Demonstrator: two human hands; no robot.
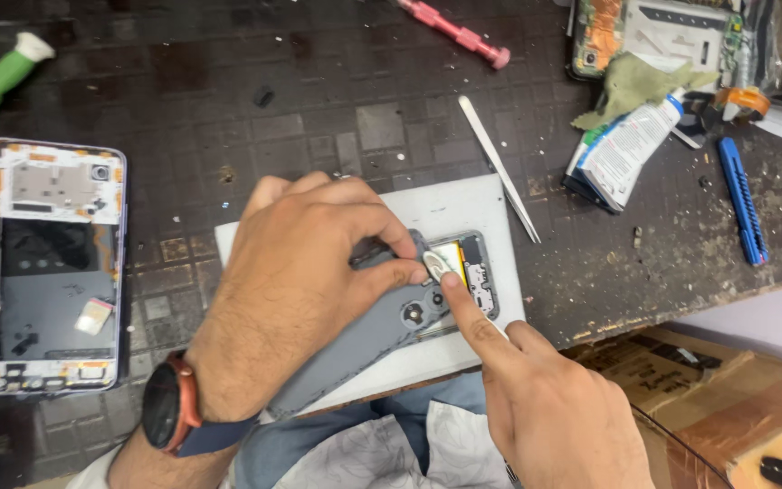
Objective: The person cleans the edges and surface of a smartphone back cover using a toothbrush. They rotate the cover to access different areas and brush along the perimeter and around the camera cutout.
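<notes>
Hands: left (300, 272) pinching and half hiding grey phone (382, 326), right (536, 398) forefinger extended, holding nothing.

Left hand (291, 281) lies at centre frame, palm down, back to the camera, fingers curled and thumb pinched toward the fingertips; forearm enters from lower left. Right hand (554, 407) comes from lower right, index finger (463, 308) extended up-left, other fingers folded.

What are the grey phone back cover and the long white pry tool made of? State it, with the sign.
Grey back cover: probably plastic, matte; it reflects evenly, without glare, under the left hand. Pry tool: plastic or pale metal, smooth; thin flat blade, material uncertain.
</notes>
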